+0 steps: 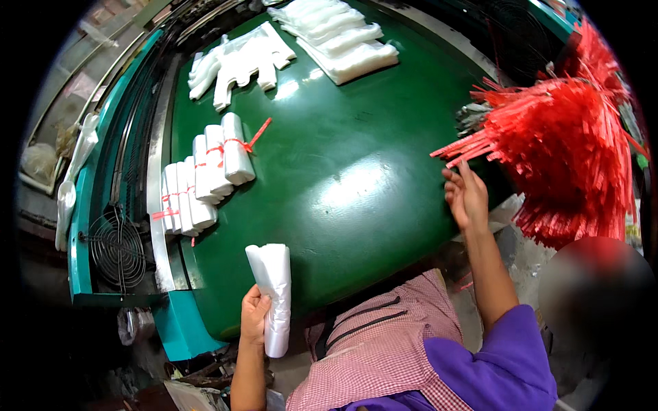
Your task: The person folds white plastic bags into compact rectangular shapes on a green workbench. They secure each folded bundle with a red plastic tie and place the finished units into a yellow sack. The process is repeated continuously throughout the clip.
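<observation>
My left hand [255, 316] grips a folded bundle of white plastic bags [276, 301], held upright above the near edge of the green table [329, 226]. This bundle shows no red tie around it. At the right, my right hand [469, 198] has its fingertips at the loose ends of red plastic strips [473, 152], seemingly pinching one; the exact contact is small and partly hidden. Those strips stick out from a big hanging bunch of red strips [569, 151]. Left of centre lie several white bag bundles [236, 154] in a row, bound with red ties.
Loose white bags [250, 61] and a layered stack of white bags [343, 44] lie on the table's far part. A teal machine frame [185, 329] with a round wire guard [118, 248] runs along the left. A blurred round shape [595, 301] is at the lower right.
</observation>
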